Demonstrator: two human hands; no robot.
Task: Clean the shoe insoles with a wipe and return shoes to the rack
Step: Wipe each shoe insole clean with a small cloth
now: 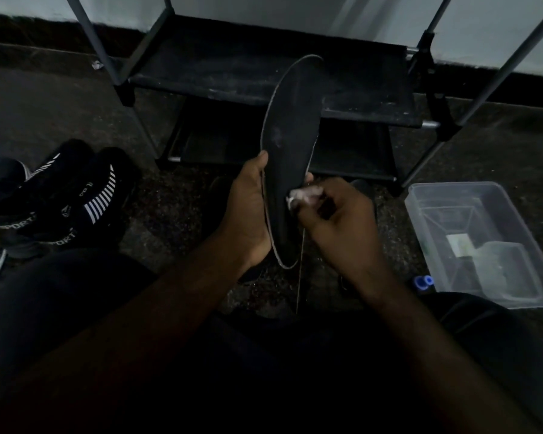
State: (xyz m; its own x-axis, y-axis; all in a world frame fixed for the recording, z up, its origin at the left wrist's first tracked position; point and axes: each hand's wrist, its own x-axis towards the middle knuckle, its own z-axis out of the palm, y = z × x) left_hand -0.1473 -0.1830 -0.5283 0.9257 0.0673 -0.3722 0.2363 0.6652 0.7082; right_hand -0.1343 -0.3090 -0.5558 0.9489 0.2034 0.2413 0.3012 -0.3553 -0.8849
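Wipe step in progress, insole out of the shoe. My forearms cross my dark trousers toward the middle of the view.

My left hand (250, 214) is wrapped around the lower half of the insole (290, 158): thumb on the left edge, fingers behind, 1 fingertip showing past the right edge. The insole stands nearly upright, heel end down near my wrist, toe end tilted up and right in front of the rack.

My right hand (336, 214) has its fingers pinched closed on a small wadded wipe (304, 195), pressed against the insole's right side just above the heel area. A pale scuff sits higher up mid-sole, untouched by the wipe at this point.

A thin cord or lace hangs down between my hands; can't tell what it belongs to.

Left on the floor: 2 dark sneakers (76, 198) with white stripes, lying against each other. Right: a clear plastic bin (483, 242), with a blue cap (423, 281) just beside its near corner.

Beyond: the shoe rack (264, 73), dusty black shelves, no shoes on the visible tiers.

Next, my call: drag the wipe up toward the toe, across that scuff, left grip firm so the sole doesn't flex. Reinsert and rack after that.
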